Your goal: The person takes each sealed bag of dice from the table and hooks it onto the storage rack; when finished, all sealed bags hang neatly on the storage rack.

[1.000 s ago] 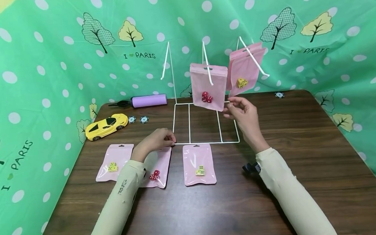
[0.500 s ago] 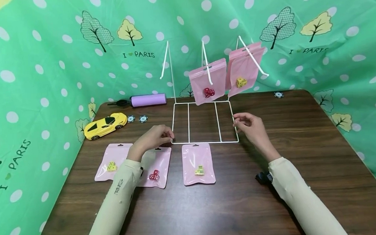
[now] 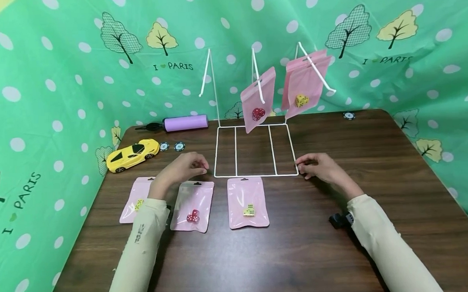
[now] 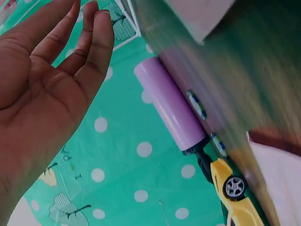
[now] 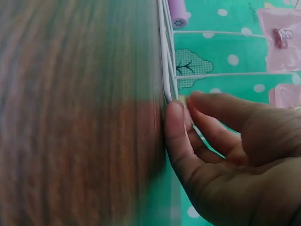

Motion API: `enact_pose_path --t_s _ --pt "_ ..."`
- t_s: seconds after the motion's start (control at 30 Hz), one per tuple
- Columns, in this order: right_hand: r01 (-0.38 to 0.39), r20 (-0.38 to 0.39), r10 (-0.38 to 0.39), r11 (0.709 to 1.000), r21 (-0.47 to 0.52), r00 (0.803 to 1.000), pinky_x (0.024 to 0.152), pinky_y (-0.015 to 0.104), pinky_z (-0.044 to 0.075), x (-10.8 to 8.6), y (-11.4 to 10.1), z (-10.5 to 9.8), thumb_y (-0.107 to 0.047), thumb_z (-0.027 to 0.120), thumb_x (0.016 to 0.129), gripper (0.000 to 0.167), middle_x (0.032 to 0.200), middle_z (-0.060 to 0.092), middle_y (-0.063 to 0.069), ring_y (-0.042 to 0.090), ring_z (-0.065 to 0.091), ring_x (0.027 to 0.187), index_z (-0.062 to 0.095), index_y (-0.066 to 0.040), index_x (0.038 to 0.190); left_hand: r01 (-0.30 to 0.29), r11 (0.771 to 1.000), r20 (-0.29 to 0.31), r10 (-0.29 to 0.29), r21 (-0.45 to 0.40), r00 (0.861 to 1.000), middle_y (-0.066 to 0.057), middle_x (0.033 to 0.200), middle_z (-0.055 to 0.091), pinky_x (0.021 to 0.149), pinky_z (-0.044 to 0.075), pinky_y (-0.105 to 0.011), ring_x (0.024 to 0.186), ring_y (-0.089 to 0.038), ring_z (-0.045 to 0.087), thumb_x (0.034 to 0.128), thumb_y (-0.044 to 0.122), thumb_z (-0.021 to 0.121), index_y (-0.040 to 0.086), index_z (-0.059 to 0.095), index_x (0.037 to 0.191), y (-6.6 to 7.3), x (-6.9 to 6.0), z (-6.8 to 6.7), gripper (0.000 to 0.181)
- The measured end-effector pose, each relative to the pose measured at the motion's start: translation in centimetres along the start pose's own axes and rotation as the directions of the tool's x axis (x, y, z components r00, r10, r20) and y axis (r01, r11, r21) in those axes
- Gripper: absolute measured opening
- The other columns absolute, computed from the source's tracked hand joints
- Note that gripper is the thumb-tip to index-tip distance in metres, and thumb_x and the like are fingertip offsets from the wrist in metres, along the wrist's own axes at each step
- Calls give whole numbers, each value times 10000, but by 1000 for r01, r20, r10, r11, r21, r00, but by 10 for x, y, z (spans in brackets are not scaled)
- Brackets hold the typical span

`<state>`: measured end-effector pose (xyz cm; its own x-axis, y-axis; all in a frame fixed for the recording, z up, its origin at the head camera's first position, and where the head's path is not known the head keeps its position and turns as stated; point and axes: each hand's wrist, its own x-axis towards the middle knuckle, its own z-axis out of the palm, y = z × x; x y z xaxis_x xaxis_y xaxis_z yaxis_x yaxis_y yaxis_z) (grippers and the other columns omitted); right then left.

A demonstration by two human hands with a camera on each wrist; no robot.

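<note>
In the head view a white wire rack [image 3: 255, 176] stands on the table with three hooks. A pink bag with red dice [image 3: 255, 97] hangs turned on the middle hook. Pink bags, the front one with yellow dice [image 3: 307, 84], hang on the right hook. My left hand [image 3: 182, 171] hovers left of the rack's base, fingers loosely bent, holding nothing. My right hand [image 3: 321, 166] is at the base's front right corner; in the right wrist view its fingertips [image 5: 175, 113] seem to touch the wire. Below my left hand lies a pink bag with red dice [image 3: 193, 200].
Another pink bag with yellow dice [image 3: 247, 197] lies before the rack; one more [image 3: 136, 196] is partly behind my left arm. A yellow toy car [image 3: 132, 155], poker chips [image 3: 179, 146] and a purple pump [image 3: 186, 123] lie on the left. One chip [image 3: 349, 115] is back right.
My right hand has moved down from beside the hanging bag to the rack's front right corner. The middle bag has swung and turned. My left hand has drawn left, away from the rack.
</note>
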<state>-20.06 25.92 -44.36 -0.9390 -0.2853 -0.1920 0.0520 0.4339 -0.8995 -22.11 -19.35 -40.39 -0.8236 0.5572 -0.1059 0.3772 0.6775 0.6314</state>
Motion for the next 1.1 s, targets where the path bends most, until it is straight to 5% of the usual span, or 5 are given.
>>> enact_pose_path --t_s 0.17,0.5,0.73,0.93,1.1 --pt "-21 39 22 999 -33 999 717 318 619 0 3 -2 -3 619 1078 283 1143 684 244 172 673 871 645 154 1312 1 1000 -45 -1 -14 999 -101 1043 739 946 569 -490 994 -269 701 1027 27 722 -25 750 1089 -5 -13 -9 85" --pt "13 40 -6 986 -167 999 659 309 585 2 4 1 -30 689 1048 179 1106 726 224 184 657 769 748 89 1170 74 996 -123 -79 -45 989 -120 1079 731 942 551 -515 1024 -296 688 1057 50 691 -39 725 1140 -25 -64 -30 126" --pt "16 33 -9 973 -230 999 665 312 588 3 0 3 -33 694 1046 145 1134 713 220 209 668 766 769 55 1133 118 989 -173 -132 -88 976 -144 1073 735 864 558 -339 1001 -283 674 1063 52 686 -35 731 1132 -32 -94 -50 120" --pt "29 40 -20 970 -240 999 662 315 594 3 -1 1 -43 691 1052 157 1113 725 219 203 673 762 763 67 1137 123 989 -220 -137 -77 966 -131 1119 738 872 522 -278 1021 -262 651 1057 57 696 -31 738 1163 -50 -120 -51 144" --pt "24 53 -12 972 -233 999 668 315 594 4 -1 1 -46 684 1057 171 1127 723 219 206 666 779 756 70 1160 174 977 -269 -201 -121 942 -154 1134 737 822 523 -226 962 -178 651 1067 77 689 -42 731 1209 -76 -151 -46 190"
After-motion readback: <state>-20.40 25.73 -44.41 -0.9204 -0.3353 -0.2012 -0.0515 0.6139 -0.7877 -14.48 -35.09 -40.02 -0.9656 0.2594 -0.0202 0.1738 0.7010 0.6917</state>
